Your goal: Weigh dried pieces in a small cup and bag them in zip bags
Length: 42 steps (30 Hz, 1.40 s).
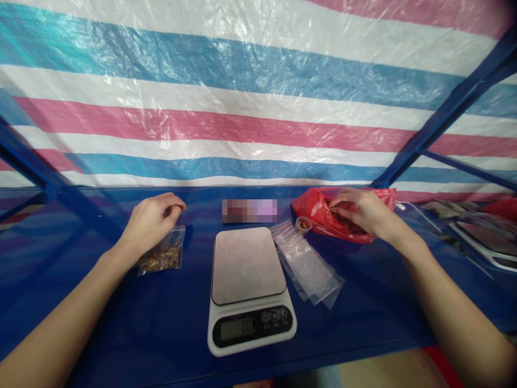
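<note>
My left hand (155,215) is closed, thumb and fingers curled together, with nothing visible in it. It hovers at the top of a clear zip bag (163,256) filled with brownish dried slices, partly covering it. My right hand (355,210) reaches into an open red plastic bag (311,207). Its bent fingers are among dark brown dried pieces (351,226), and what the fingertips grip is hidden. Against the near left side of the red bag, a small cup (303,225) holds a few brown bits.
A white digital scale (250,275) reading 0.0 stands in the middle of the blue table (161,334). Beside it lie flat clear zip bags (309,267). Behind it is a blurred-out object (250,210). Another scale (484,240) sits far right. Striped sheeting (242,124) hangs behind.
</note>
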{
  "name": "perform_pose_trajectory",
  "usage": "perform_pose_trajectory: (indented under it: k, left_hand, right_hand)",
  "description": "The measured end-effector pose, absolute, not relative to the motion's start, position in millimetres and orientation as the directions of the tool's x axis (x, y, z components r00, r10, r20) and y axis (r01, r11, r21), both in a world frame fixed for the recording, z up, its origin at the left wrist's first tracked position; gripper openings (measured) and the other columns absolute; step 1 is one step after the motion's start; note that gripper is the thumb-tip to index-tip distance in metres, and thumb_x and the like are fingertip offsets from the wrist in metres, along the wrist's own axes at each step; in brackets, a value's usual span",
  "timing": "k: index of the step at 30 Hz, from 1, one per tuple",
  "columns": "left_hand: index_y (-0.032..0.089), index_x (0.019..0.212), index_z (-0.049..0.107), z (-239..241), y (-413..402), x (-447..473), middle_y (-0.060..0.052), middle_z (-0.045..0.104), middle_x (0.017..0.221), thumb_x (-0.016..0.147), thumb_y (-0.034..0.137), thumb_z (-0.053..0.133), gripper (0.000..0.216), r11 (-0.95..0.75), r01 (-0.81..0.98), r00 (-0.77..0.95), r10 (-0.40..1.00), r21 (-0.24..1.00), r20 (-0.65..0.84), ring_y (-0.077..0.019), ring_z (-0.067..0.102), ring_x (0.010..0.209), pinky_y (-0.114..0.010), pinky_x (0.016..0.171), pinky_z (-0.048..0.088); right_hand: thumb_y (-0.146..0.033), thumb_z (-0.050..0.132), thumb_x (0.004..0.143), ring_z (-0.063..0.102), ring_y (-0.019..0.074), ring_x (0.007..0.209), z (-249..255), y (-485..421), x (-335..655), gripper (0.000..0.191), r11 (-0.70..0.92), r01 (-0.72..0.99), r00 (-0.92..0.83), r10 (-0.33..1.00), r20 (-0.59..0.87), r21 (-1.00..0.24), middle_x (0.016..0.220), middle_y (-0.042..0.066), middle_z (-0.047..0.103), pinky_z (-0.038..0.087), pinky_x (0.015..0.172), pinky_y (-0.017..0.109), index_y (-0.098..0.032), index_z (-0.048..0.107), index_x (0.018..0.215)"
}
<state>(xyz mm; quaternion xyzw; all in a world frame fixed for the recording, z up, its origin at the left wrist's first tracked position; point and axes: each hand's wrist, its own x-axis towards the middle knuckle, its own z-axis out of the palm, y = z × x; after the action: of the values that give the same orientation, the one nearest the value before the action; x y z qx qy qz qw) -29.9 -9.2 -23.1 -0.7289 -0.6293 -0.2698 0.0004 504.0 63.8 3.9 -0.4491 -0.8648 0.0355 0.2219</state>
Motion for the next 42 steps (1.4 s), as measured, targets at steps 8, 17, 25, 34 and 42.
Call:
perform_pose_trajectory:
  k: [8, 17, 25, 34, 42]
  left_hand:
    - [0.023, 0.091, 0.076, -23.4, -9.4, -30.3, -0.005, 0.079, 0.100, 0.093, 0.034, 0.046, 0.032, -0.208, 0.921, 0.068, 0.918, 0.329, 0.391, -0.0235, 0.069, 0.082, -0.035, 0.075, 0.047]
    - [0.023, 0.092, 0.076, -22.5, -8.6, -29.1, -0.004, 0.078, 0.101, 0.093, 0.035, 0.045, 0.033, -0.208, 0.921, 0.074, 0.924, 0.329, 0.376, -0.0240, 0.070, 0.085, -0.035, 0.079, 0.048]
    - [0.025, 0.093, 0.076, -22.2, -9.1, -28.6, -0.003, 0.078, 0.102, 0.093, 0.035, 0.044, 0.033, -0.195, 0.931, 0.072, 0.927, 0.310, 0.369, -0.0224, 0.069, 0.083, -0.034, 0.079, 0.048]
    - [0.024, 0.093, 0.076, -18.7, -11.5, -24.9, -0.005, 0.079, 0.103, 0.093, 0.035, 0.044, 0.033, -0.179, 0.939, 0.069, 0.935, 0.295, 0.349, -0.0250, 0.071, 0.083, -0.036, 0.077, 0.048]
    - [0.024, 0.094, 0.076, -20.3, -10.7, -27.2, -0.004, 0.079, 0.104, 0.094, 0.036, 0.044, 0.034, -0.197, 0.941, 0.087, 0.926, 0.274, 0.367, -0.0234, 0.070, 0.084, -0.034, 0.077, 0.047]
  right_hand:
    - [-0.037, 0.068, 0.091, 0.072, 0.0279, 0.080, 19.9, 56.6, 505.8, 0.023, 0.574, 0.750, -0.414, 0.795, 0.443, -0.330, 0.093, 0.013, 0.077, 0.054, 0.075, 0.039, -0.017, 0.080, 0.088]
    - [-0.054, 0.077, 0.091, 0.073, 0.0253, 0.083, 31.6, 38.3, 489.2, 0.036, 0.573, 0.662, -0.361, 0.809, 0.464, -0.484, 0.095, 0.013, 0.078, 0.057, 0.077, 0.037, -0.018, 0.082, 0.092]
    - [-0.046, 0.080, 0.094, 0.073, 0.0227, 0.085, 32.4, 20.7, 456.9, 0.022, 0.693, 0.465, -0.524, 0.717, 0.460, -0.551, 0.092, 0.007, 0.078, 0.059, 0.078, 0.035, -0.024, 0.081, 0.091]
    - [-0.021, 0.062, 0.105, 0.071, 0.0223, 0.096, 7.5, 18.5, 433.8, 0.015, 0.815, 0.494, -0.683, 0.579, 0.445, -0.302, 0.103, 0.009, 0.073, 0.056, 0.084, 0.034, -0.021, 0.077, 0.101]
    - [-0.016, 0.058, 0.106, 0.070, 0.0219, 0.096, 3.0, 23.0, 435.3, 0.017, 0.836, 0.491, -0.751, 0.548, 0.367, -0.243, 0.106, 0.009, 0.069, 0.056, 0.084, 0.034, -0.020, 0.074, 0.104]
